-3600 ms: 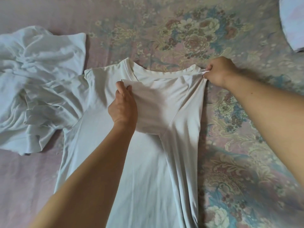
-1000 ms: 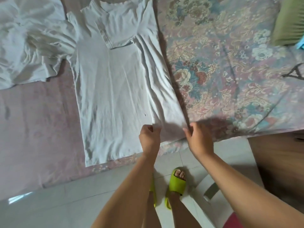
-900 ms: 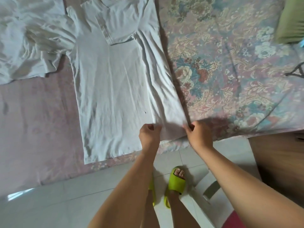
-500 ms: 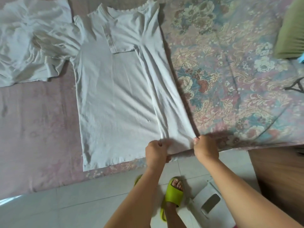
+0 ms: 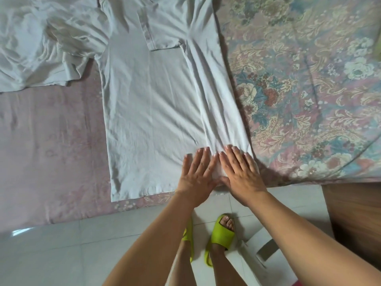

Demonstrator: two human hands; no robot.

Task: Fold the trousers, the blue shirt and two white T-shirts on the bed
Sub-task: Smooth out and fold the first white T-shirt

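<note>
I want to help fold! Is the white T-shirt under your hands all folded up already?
Only partly. The white T-shirt has its right side and sleeve folded in; its left sleeve remains spread. Both hands press flat on the fold.

Left hand [image 5: 196, 175] and right hand [image 5: 240, 172] press flat on the white T-shirt [image 5: 152, 112] hem — fingers straight.

A white T-shirt [image 5: 152, 112] of soft, thin, matt cloth is seen spread on the bed cover [image 5: 309, 89], which is made of smooth cloth printed with flowers. To the left of this T-shirt, a second white T-shirt [image 5: 39, 44] of the same matt cloth is seen, much crumpled. Below the bed cover, shiny pale floor tiles [image 5: 61, 250] are seen, and on them smooth green slippers [image 5: 221, 236] that look like rubber or foam.
</note>
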